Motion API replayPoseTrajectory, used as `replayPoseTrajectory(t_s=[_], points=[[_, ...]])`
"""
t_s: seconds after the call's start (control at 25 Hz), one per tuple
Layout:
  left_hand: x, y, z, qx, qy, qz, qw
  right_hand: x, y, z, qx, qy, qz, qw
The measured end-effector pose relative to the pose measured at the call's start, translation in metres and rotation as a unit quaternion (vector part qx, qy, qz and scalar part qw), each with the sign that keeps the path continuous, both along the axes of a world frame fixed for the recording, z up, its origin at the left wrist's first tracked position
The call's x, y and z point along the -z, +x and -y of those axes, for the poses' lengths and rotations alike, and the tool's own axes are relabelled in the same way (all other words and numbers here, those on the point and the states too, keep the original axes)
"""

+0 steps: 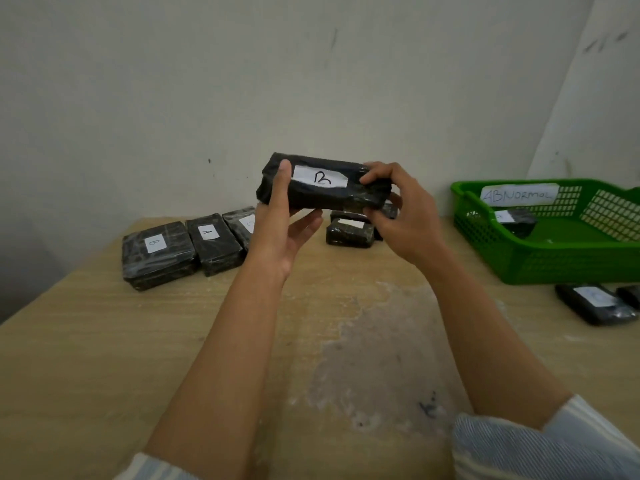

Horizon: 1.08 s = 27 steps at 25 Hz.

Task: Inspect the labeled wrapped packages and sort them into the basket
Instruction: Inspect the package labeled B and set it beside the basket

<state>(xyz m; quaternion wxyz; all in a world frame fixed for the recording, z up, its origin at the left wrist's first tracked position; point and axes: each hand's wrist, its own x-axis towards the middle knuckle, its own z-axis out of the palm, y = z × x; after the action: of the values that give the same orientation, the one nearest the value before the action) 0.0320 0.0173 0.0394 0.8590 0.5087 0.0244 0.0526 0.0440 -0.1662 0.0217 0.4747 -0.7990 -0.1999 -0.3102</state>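
Packages wrapped in black film are spread over a pale wooden surface [104,341], the biggest thing in view, and a green slotted basket [519,268] stands on it by the wall. Well left of the basket, three lie side by side and touching: the largest package [157,254], whose label mark is unclear, a package marked A [213,244], and a third package [240,225] partly hidden by the left arm. Between that row and the basket, raised above the surface, is the held package [322,195], its white label [320,177] reading B and facing the camera. The left hand [284,233] grips the end farther from the basket, thumb laid over the top face and fingers underneath. The right hand [401,216] curls round the end nearer the basket, fingertips pinching the edge. Behind the hands, left of the basket, sit smaller packages [349,233]. A lone package [516,221] lies inside the basket below a paper tag [519,194] lettered ABNORMAL, and two further packages [594,304] lie just in front of the basket.
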Motion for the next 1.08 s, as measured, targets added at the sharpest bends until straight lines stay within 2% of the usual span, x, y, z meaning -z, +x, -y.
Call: replayPoseTrajectory(t_s=[0.2,0.44,0.64,0.76,0.84,1.08], points=[[-0.019,-0.006,0.038,0.0,-0.04,0.04,0.998,-0.024,-0.029,0.026,-0.075,0.125,-0.006,0.989],[-0.023,-0.009,0.076,0.011,-0.02,0.089,0.996,-0.038,-0.029,0.041,-0.103,0.329,-0.119,0.931],[-0.016,-0.005,0.071,-0.017,0.072,0.085,0.994,-0.035,-0.024,0.051,-0.104,0.324,-0.125,0.932],[-0.017,-0.003,0.061,-0.003,0.119,0.108,0.987,-0.032,-0.02,0.05,-0.076,0.289,-0.114,0.947],[-0.018,-0.005,0.059,-0.01,0.148,0.127,0.981,-0.031,-0.021,0.044,-0.061,0.306,-0.106,0.944],[-0.017,-0.007,0.061,-0.059,0.161,0.153,0.973,-0.032,-0.021,0.032,-0.044,0.302,-0.115,0.945]])
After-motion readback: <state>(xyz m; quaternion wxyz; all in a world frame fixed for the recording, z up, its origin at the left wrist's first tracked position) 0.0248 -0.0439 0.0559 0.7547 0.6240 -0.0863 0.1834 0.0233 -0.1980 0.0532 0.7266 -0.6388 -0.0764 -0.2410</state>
